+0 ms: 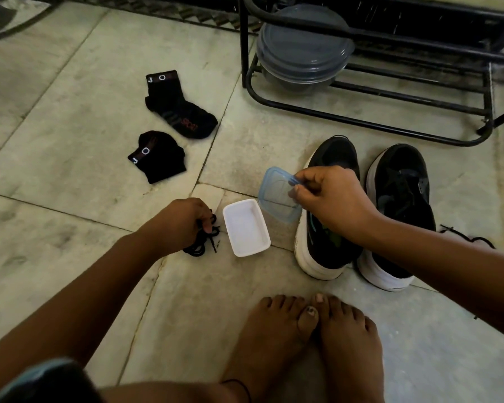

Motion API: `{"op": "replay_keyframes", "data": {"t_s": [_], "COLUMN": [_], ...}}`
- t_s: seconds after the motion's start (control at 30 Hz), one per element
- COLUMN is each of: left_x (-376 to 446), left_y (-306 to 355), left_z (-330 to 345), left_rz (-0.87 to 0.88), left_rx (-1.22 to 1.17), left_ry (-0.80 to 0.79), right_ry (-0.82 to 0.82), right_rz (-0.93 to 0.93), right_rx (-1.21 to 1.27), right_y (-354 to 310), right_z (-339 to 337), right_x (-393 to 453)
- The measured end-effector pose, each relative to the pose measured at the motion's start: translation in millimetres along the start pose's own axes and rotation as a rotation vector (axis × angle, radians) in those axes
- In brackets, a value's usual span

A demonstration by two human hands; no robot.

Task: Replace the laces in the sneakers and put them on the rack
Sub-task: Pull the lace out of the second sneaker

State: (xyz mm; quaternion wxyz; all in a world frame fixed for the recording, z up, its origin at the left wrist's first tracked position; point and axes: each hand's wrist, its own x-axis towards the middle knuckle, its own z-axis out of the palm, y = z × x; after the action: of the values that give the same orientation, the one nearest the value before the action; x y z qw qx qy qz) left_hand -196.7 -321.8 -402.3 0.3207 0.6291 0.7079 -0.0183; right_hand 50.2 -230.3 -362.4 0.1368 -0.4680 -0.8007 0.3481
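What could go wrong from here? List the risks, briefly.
1. The left hand holds a bunched black lace beside the open white container; the bundle could knot before threading.
2. The right hand pinches the clear lid by one edge above the left sneaker; it might slip and drop.
3. A loose lace trails on the floor by the right sneaker; it could snag when the shoe is lifted to the rack.

Pale marble-tile floor (70, 82) with dark seams, dim indoor light
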Motion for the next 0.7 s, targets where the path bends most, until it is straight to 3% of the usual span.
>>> {"op": "replay_keyframes", "data": {"t_s": [0.2,0.43,0.7], "left_x": [1,11,3], "left_y": [30,41,37], "left_z": [10,36,49], "left_rz": [-0.079,-0.267,-0.251], "left_rx": [-0.050,-0.149,-0.572], "left_ry": [0.255,0.124,0.175], "right_ry": [0.031,0.003,-0.314], "right_rz": [-0.013,-0.115,-0.356], "right_rx": [0.011,-0.080,-0.457], "right_y": [-2,-5,-8], "right_z": [3,4,26], "right_x": [0,0,-29]}}
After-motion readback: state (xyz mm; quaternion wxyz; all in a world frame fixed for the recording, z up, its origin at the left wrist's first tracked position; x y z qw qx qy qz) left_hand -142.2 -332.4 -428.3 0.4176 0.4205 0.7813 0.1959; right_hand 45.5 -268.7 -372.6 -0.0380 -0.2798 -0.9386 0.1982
